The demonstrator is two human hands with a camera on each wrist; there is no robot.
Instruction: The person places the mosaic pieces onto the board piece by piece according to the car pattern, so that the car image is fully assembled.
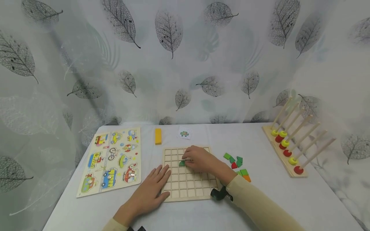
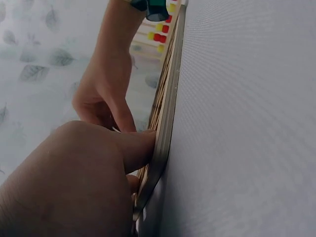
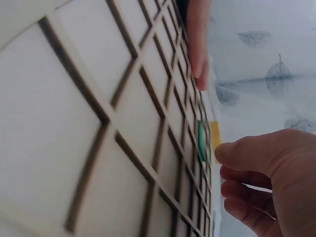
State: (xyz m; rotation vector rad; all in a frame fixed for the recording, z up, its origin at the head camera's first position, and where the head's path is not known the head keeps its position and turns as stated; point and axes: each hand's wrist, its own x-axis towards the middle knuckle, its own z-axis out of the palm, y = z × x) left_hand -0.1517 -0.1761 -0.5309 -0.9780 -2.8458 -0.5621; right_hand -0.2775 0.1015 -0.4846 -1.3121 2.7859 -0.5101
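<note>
A wooden grid board (image 1: 188,177) with square compartments lies flat in the middle. The left hand (image 1: 153,187) rests at its left edge, fingers extended and thumb at the near left corner. In the left wrist view, that thumb (image 2: 138,148) lies against the board's rim (image 2: 168,123). Over the upper part of the grid, the right hand (image 1: 199,159) bends its fingers down beside a small green piece (image 1: 181,163). In the right wrist view, this green piece (image 3: 201,140) sits among the compartments, just past the thumb tip (image 3: 226,153). Whether the right fingers pinch anything, I cannot tell.
Loose green, red and orange pieces (image 1: 234,166) lie right of the board. Further right stands a peg rack (image 1: 284,154) with red and yellow beads. A vehicle picture puzzle (image 1: 111,160) lies left. Behind the board are a yellow block (image 1: 158,136) and a turtle card (image 1: 184,132).
</note>
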